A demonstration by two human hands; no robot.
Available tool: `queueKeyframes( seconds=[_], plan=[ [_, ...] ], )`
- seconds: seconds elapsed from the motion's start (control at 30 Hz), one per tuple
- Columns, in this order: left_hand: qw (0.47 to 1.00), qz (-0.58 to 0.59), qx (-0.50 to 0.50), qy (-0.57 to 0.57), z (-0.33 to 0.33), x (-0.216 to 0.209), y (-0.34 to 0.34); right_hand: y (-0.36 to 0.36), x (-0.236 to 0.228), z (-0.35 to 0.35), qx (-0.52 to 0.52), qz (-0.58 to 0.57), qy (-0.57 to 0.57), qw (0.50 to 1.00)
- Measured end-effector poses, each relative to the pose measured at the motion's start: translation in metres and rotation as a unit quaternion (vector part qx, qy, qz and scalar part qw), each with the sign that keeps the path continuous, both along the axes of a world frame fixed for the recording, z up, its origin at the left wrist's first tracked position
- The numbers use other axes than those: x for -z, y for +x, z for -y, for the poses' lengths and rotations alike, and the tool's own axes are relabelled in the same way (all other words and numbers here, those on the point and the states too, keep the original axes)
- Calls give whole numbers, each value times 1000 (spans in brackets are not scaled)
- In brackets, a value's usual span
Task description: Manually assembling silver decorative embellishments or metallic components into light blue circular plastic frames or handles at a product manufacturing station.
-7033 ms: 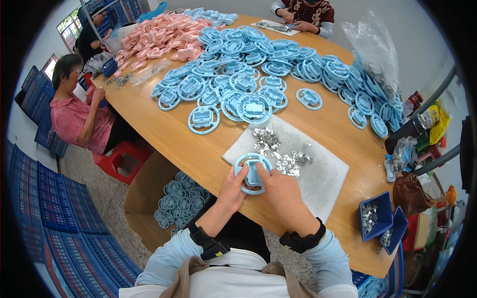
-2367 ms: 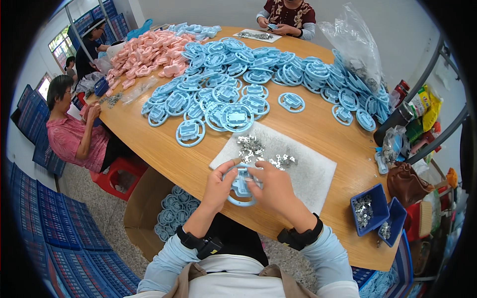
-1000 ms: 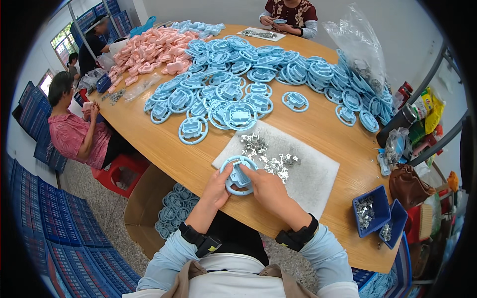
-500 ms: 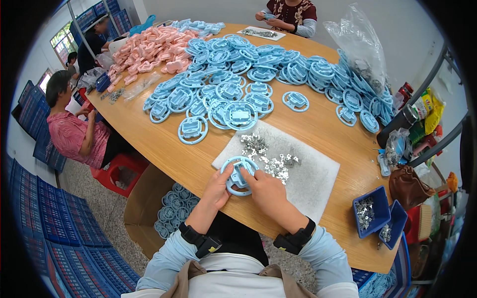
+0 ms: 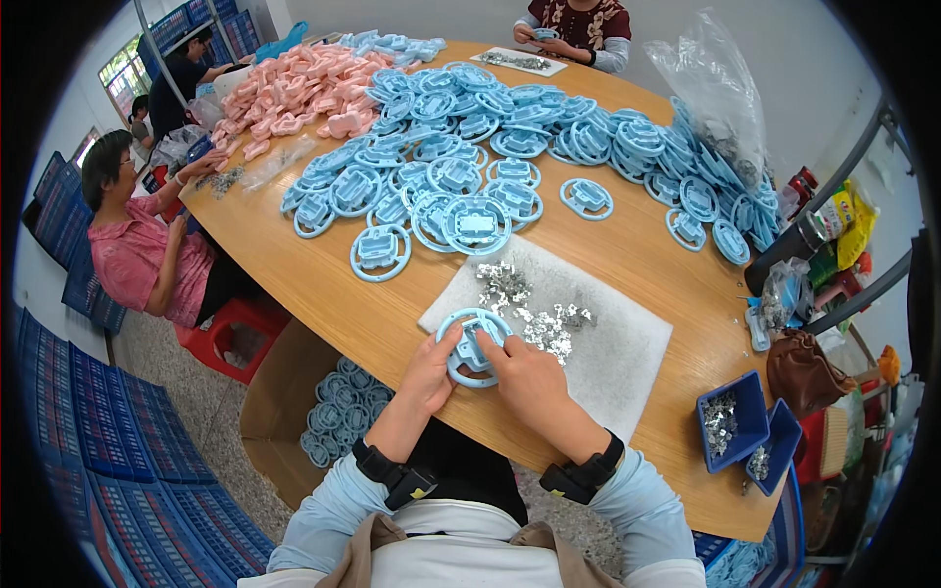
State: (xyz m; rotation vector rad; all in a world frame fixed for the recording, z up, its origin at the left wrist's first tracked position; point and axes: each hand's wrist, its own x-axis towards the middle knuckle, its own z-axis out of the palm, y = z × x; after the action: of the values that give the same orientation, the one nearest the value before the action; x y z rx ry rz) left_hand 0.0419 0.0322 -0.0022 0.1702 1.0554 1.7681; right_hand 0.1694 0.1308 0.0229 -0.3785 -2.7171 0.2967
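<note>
Close to the table's near edge I hold a light-blue plastic wheel part (image 5: 471, 343), a round ring with a moulded centre, over the corner of a white foam mat (image 5: 616, 361). My left hand (image 5: 427, 374) grips its left rim, thumb on top. From the right side, my right hand (image 5: 534, 380) also grips the wheel part, with fingertips pressed on its centre. Whether a small piece lies under those fingertips is hidden. Just beyond, small shiny metal pieces (image 5: 545, 333) are scattered on the mat.
Blue wheel parts (image 5: 456, 176) and pink plastic parts (image 5: 304, 93) are heaped across the table (image 5: 392, 323). Two blue bins (image 5: 733, 421) of metal pieces stand at the right edge. Below left, a cardboard box (image 5: 270, 441) holds more wheel parts. Co-workers (image 5: 152, 235) sit around.
My hands and the wheel part stay nearly in place. The co-worker on the left has stretched an arm onto the table, toward the small metal pieces there.
</note>
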Motion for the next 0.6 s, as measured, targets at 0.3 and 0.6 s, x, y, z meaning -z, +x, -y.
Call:
queueKeyframes(
  seconds=[0.3,0.6],
  plan=[
    [999,-34,6,-10,-1,-3,2,-2,-2,5,2,43,2,999],
    [991,-83,-87,52,59,-12,-61,15,-49,-41,-16,-129,-179,975]
  ],
)
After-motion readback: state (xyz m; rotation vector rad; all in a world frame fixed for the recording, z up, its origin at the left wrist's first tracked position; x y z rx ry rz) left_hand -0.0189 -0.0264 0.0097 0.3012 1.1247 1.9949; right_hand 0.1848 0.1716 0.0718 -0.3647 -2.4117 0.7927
